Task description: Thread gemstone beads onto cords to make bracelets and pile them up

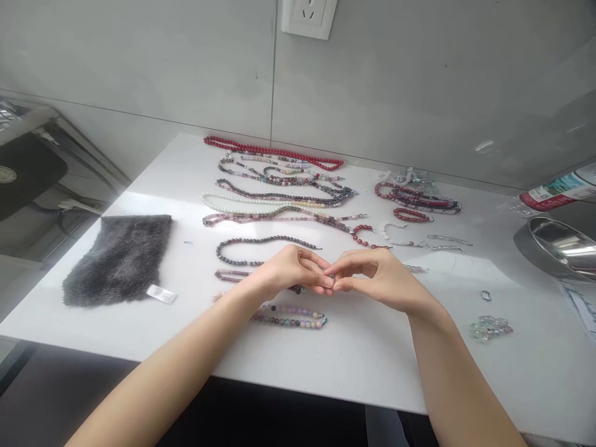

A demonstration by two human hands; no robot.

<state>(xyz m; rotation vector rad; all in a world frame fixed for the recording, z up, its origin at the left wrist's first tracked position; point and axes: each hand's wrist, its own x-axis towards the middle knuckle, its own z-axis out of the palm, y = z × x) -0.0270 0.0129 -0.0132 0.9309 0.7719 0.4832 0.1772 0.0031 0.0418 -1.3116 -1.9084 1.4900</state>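
My left hand and my right hand meet over the middle of the white table. Their thumbs and forefingers are pinched together around something too small and covered to make out. Dark beads peek out just below my left hand. Nearer the front edge, partly behind my left forearm, lies a strand of pastel round beads. Behind my hands curves a strand of dark beads. Short red beads and a white bead strand rest beyond my right hand.
Several bead strands lie in rows toward the wall, with a long red one at the back. A grey fluffy cloth is at left. At right are a metal bowl, a labelled bottle and clear beads.
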